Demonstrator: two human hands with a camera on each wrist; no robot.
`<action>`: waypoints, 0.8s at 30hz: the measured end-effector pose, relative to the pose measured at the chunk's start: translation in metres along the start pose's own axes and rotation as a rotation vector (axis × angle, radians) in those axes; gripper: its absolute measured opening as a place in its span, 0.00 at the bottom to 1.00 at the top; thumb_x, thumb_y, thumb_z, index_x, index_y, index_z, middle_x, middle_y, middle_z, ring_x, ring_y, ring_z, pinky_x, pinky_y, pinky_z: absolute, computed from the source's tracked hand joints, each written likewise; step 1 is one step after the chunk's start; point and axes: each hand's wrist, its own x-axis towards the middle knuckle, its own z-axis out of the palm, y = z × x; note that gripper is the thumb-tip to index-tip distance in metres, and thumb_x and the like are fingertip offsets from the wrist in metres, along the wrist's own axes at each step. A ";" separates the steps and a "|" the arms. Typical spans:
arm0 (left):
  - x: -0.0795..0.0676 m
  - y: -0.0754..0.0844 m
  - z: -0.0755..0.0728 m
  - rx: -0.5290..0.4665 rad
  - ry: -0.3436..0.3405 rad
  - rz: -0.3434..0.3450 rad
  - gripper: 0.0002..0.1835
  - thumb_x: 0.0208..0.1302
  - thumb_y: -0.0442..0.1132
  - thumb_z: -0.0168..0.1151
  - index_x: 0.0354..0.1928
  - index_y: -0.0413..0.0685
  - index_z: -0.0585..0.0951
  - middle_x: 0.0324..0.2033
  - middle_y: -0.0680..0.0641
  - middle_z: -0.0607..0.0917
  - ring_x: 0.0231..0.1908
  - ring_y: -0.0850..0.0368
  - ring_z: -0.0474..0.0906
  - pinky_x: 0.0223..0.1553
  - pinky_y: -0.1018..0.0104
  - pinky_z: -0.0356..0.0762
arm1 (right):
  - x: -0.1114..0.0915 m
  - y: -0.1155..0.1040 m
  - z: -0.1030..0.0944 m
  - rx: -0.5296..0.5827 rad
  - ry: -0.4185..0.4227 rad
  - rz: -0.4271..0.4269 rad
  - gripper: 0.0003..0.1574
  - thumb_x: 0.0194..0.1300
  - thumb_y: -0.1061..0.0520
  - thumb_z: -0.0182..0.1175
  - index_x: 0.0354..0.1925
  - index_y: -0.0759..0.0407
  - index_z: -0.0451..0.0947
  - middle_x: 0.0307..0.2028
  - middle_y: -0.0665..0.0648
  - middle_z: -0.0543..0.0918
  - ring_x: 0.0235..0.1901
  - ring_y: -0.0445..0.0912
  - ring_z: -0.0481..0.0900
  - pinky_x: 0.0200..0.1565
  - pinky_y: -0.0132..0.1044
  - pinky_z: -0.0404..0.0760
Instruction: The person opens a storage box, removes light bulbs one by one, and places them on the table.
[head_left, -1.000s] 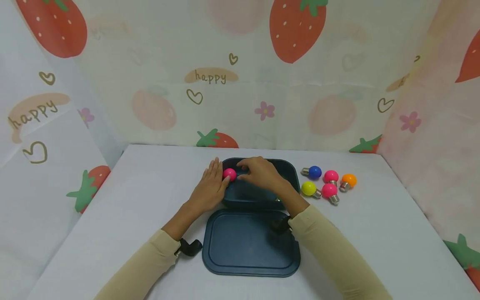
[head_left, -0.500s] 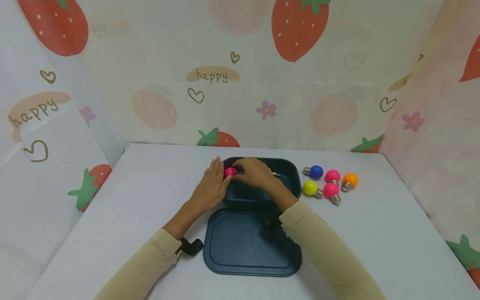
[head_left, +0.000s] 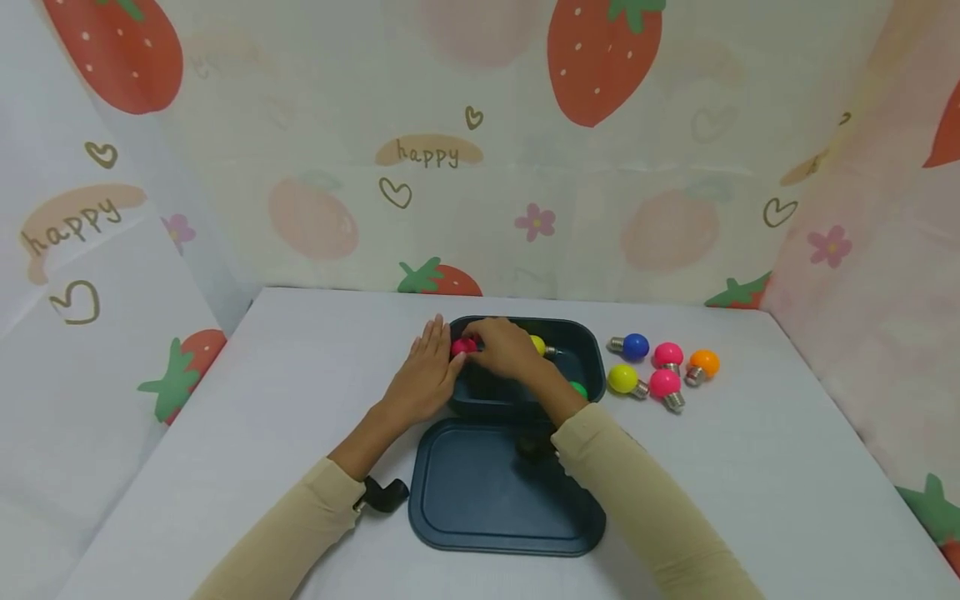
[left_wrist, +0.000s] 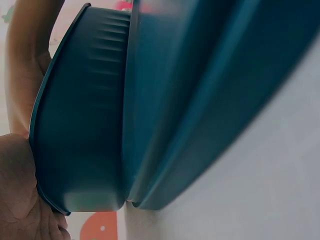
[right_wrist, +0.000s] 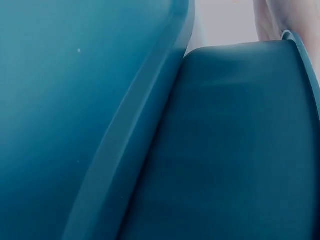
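A dark blue box (head_left: 487, 407) stands on the table with its top uncovered. Straight fingers of my left hand (head_left: 417, 379) lie along the box's left side, the thumb over the rim. Inside the left end is a pink light bulb (head_left: 460, 346), and my right hand (head_left: 504, 348) reaches in and pinches it with thumb and fingers. A yellow bulb (head_left: 537, 344) and a green bulb (head_left: 579, 389) also lie in the box, partly hidden by the right hand and wrist. The left wrist view shows the box's outer wall (left_wrist: 80, 110) beside the left hand.
The matching lid (head_left: 502, 500) lies flat in front of the box, under the right wrist. To the box's right sit several bulbs: a blue one (head_left: 636, 347), a yellow one (head_left: 622, 379), two pink ones (head_left: 664, 383) and an orange one (head_left: 705, 362).
My right hand has moved down and left onto the pink bulb, its fingers closing round it. The yellow and green bulbs in the box have come into sight. The left hand stays put.
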 end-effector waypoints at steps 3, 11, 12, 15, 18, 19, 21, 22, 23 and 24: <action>0.001 0.000 0.001 0.010 -0.004 -0.004 0.37 0.83 0.53 0.32 0.78 0.29 0.48 0.79 0.33 0.46 0.79 0.40 0.38 0.77 0.45 0.42 | -0.001 0.000 0.000 -0.010 0.018 0.001 0.21 0.67 0.51 0.69 0.55 0.57 0.83 0.50 0.56 0.87 0.49 0.50 0.83 0.58 0.47 0.80; 0.000 0.000 0.001 0.005 -0.019 -0.008 0.37 0.83 0.53 0.29 0.78 0.30 0.47 0.79 0.34 0.43 0.79 0.40 0.37 0.77 0.47 0.40 | -0.001 -0.005 0.002 -0.023 0.003 -0.010 0.15 0.66 0.53 0.70 0.49 0.56 0.84 0.48 0.54 0.87 0.46 0.49 0.82 0.54 0.47 0.81; 0.000 0.000 0.001 0.007 -0.019 -0.006 0.37 0.83 0.53 0.29 0.78 0.30 0.47 0.79 0.34 0.43 0.79 0.40 0.37 0.77 0.47 0.40 | -0.001 -0.006 0.002 -0.023 0.001 -0.012 0.14 0.66 0.54 0.70 0.49 0.56 0.84 0.48 0.54 0.87 0.46 0.49 0.82 0.54 0.47 0.81; -0.001 0.001 0.000 0.003 -0.014 0.002 0.36 0.84 0.53 0.28 0.78 0.29 0.47 0.79 0.33 0.44 0.79 0.40 0.37 0.77 0.47 0.40 | -0.001 -0.006 0.003 -0.012 0.002 -0.019 0.18 0.65 0.56 0.71 0.53 0.56 0.83 0.50 0.54 0.87 0.48 0.49 0.83 0.56 0.47 0.81; -0.001 0.001 0.000 0.003 -0.005 0.011 0.36 0.84 0.52 0.29 0.77 0.29 0.48 0.79 0.32 0.45 0.79 0.39 0.38 0.77 0.46 0.42 | -0.001 -0.005 0.004 -0.006 -0.006 -0.016 0.22 0.64 0.58 0.71 0.57 0.57 0.83 0.52 0.56 0.87 0.50 0.50 0.83 0.57 0.47 0.80; -0.001 0.002 0.000 0.002 -0.002 0.013 0.36 0.84 0.52 0.29 0.77 0.28 0.48 0.78 0.32 0.45 0.79 0.39 0.38 0.77 0.46 0.42 | -0.001 -0.005 0.004 -0.004 -0.013 -0.015 0.23 0.64 0.58 0.71 0.58 0.57 0.83 0.52 0.56 0.87 0.50 0.50 0.83 0.57 0.47 0.80; -0.001 0.002 0.000 0.010 0.000 0.014 0.36 0.84 0.52 0.29 0.77 0.28 0.49 0.78 0.32 0.45 0.79 0.38 0.39 0.76 0.45 0.43 | 0.000 -0.004 0.004 -0.004 -0.029 -0.013 0.24 0.64 0.59 0.70 0.59 0.57 0.83 0.53 0.56 0.86 0.50 0.50 0.83 0.58 0.48 0.80; -0.001 0.002 -0.001 0.014 0.000 0.014 0.36 0.84 0.52 0.29 0.77 0.28 0.48 0.78 0.32 0.45 0.79 0.38 0.39 0.76 0.45 0.43 | 0.000 -0.004 0.005 -0.005 -0.037 -0.012 0.24 0.64 0.59 0.70 0.59 0.58 0.83 0.53 0.57 0.86 0.50 0.50 0.83 0.58 0.48 0.80; -0.002 0.002 -0.001 0.017 -0.002 0.014 0.36 0.84 0.52 0.29 0.77 0.28 0.48 0.78 0.32 0.45 0.79 0.38 0.38 0.76 0.45 0.43 | 0.000 -0.004 0.005 -0.007 -0.043 -0.013 0.24 0.64 0.60 0.70 0.58 0.58 0.83 0.53 0.57 0.86 0.50 0.50 0.83 0.58 0.48 0.79; -0.002 0.001 -0.001 0.017 -0.005 0.013 0.36 0.84 0.52 0.29 0.77 0.28 0.48 0.79 0.32 0.45 0.79 0.39 0.38 0.77 0.45 0.42 | 0.000 -0.003 0.006 -0.005 -0.046 -0.016 0.23 0.64 0.60 0.70 0.58 0.58 0.83 0.53 0.57 0.86 0.50 0.50 0.83 0.58 0.47 0.79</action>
